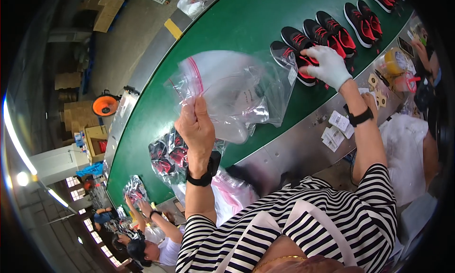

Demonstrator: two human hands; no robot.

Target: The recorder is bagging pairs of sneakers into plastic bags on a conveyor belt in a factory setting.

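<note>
My bare left hand (195, 126) is closed, pinching a large clear zip bag (232, 79) near its pink-striped closure. The bag spreads rightward above the green conveyor belt (175, 100), its far end overlapping the closest sneakers. My right hand (328, 67), in a white glove, is over a pair of black sneakers (294, 38) with red laces and linings. Its fingers are curved and apart, with nothing visible between them; whether they touch the shoe or the bag's edge I cannot tell.
More black-and-red sneakers (362, 24) stand along the belt to the right. Bagged shoes (166, 157) lie near my left forearm. Paper labels (337, 126) and a yellow tape roll (395, 61) sit on the metal ledge (284, 150). Co-workers are at both sides.
</note>
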